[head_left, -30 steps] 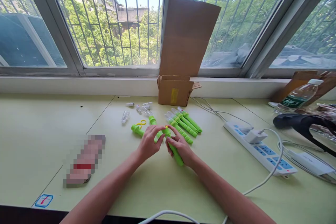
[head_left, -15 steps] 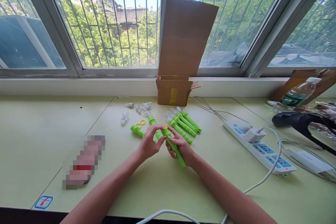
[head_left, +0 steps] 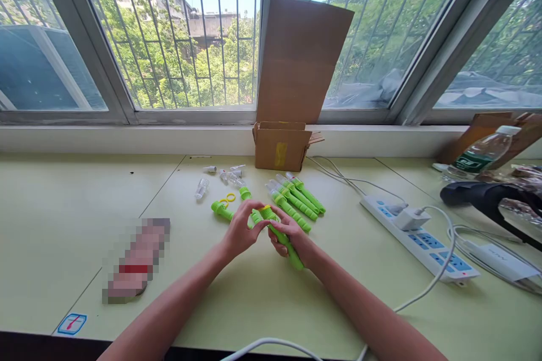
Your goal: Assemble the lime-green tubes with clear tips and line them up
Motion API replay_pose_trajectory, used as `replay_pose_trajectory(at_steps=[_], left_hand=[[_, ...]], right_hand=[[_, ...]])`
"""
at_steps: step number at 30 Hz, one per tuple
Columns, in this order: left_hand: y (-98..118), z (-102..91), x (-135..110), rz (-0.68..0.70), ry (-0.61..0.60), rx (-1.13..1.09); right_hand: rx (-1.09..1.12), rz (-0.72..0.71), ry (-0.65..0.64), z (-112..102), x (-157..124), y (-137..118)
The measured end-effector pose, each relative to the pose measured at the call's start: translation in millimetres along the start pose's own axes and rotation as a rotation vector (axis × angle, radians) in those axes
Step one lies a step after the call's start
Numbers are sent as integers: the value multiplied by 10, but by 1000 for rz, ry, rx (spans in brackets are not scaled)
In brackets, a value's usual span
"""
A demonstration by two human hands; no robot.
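My right hand (head_left: 292, 236) is wrapped round a green ribbed plastic tube (head_left: 283, 237), held slanted just above the pale green table (head_left: 63, 208). My left hand (head_left: 240, 229) pinches at the tube's upper end, where a small yellow part sits. Behind my hands lie three finished green tubes with clear tips (head_left: 296, 196), side by side. Two more green pieces (head_left: 221, 210) lie to the left, next to yellow rings (head_left: 228, 198). Several small clear caps (head_left: 202, 187) are scattered farther back.
A small open cardboard box (head_left: 282, 146) stands at the window sill with a cardboard sheet (head_left: 302, 56) behind it. A white power strip (head_left: 417, 237) with cables lies at the right. A water bottle (head_left: 483, 155) and a dark object (head_left: 486, 194) are at far right. A blurred item (head_left: 135, 259) lies left.
My right hand has tilted the green tube slightly and shifted it a little toward me. My left fingers stay pinched at its top end. Nothing else moved.
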State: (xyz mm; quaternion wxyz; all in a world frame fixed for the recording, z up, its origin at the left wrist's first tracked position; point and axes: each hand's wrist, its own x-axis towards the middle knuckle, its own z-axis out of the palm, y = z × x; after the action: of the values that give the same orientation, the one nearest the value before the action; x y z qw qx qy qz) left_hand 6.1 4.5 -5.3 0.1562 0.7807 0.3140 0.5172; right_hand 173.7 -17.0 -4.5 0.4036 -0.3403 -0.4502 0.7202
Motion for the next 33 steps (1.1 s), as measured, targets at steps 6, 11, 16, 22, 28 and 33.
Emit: replay_pose_trajectory(at_steps=[6, 11, 16, 22, 28, 33], left_hand=[[-11, 6, 8, -11, 28, 19], [-8, 11, 1, -9, 42, 11], [-5, 33, -18, -26, 54, 4], [-14, 51, -31, -21, 59, -16], [0, 50, -32, -15, 71, -13], [-13, 50, -30, -17, 75, 0]], right_hand=[[51, -5, -34, -4, 5, 1], [54, -2, -26, -10, 13, 9], [54, -8, -15, -5, 10, 8], [35, -11, 11, 12, 3, 2], [35, -10, 16, 20, 0, -1], [49, -16, 1, -2, 11, 19]])
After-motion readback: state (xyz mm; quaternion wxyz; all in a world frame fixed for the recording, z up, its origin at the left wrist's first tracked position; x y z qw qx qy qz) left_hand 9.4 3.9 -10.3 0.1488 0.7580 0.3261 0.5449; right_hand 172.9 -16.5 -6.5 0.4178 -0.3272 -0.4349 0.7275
